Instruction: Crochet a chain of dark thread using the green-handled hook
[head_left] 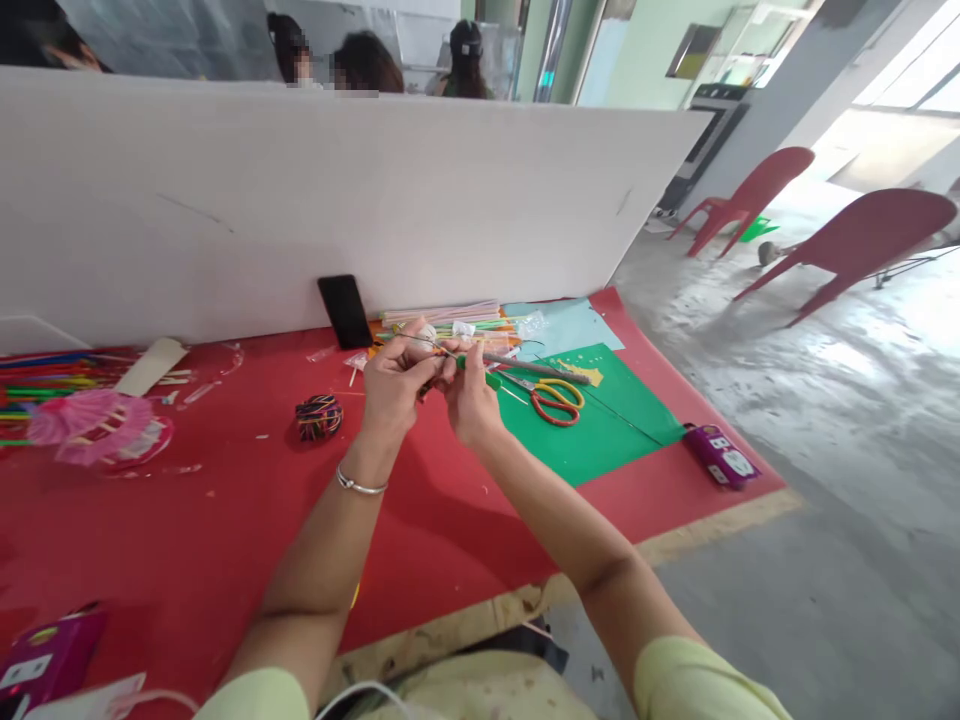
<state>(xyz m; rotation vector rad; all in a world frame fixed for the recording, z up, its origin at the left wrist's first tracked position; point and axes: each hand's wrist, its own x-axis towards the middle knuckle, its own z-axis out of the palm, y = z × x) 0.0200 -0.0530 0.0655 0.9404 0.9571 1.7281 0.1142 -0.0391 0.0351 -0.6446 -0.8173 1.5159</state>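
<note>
My left hand [396, 385] and my right hand [472, 400] meet above the red table cover [225, 540]. Both pinch a thin green straw [491, 380] between their fingertips; a thin wire curves over the left hand's fingers. A silver bangle sits on my left wrist. Just right of the hands lie scissors [553, 398] with red and yellow handles on a green sheet [600, 430]. A coil of coloured rubber bands [319, 416] rests left of the hands.
A white board [300, 200] stands along the table's back with a black phone [346, 311] leaning on it. Straw bundles [450, 320] lie behind the hands, more straws and a pink paper piece [94, 425] at left. A purple box [721, 455] near the right edge. Red chairs [862, 240] beyond.
</note>
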